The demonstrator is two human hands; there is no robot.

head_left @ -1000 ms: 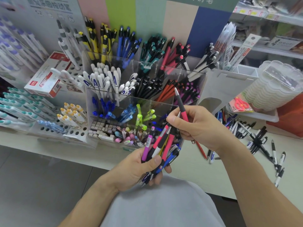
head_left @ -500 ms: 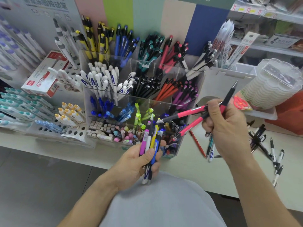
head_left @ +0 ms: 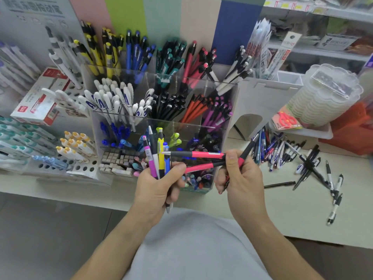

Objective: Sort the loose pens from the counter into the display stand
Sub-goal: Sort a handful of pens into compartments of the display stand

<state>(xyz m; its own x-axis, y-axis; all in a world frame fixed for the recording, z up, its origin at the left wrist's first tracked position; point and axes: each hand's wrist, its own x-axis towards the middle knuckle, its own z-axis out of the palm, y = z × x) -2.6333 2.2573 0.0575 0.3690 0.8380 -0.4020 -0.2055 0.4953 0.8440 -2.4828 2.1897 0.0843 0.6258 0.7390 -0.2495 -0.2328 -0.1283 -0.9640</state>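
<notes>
My left hand (head_left: 159, 184) grips an upright bundle of mixed pens (head_left: 156, 154): magenta, white, yellow and blue ones. My right hand (head_left: 240, 176) holds three pink-and-black pens (head_left: 201, 155); two point left towards the bundle and one sticks up to the right. Both hands hover in front of the clear acrylic display stand (head_left: 232, 118), whose compartments hold pens sorted by colour. Loose pens (head_left: 282, 152) lie scattered on the white counter (head_left: 292, 215) to the right.
A pink-and-black pen compartment (head_left: 193, 65) stands at the stand's back right. Left of the stand are pegboard racks of pens (head_left: 76, 146) and a red-and-white box (head_left: 40, 98). A stack of clear plastic tubs (head_left: 323, 98) and red scissors (head_left: 286, 120) sit at the right.
My right hand pulled the pink-and-black pens out of the left hand's bundle, swung them right, then came back left. The left hand raised its remaining bundle slightly.
</notes>
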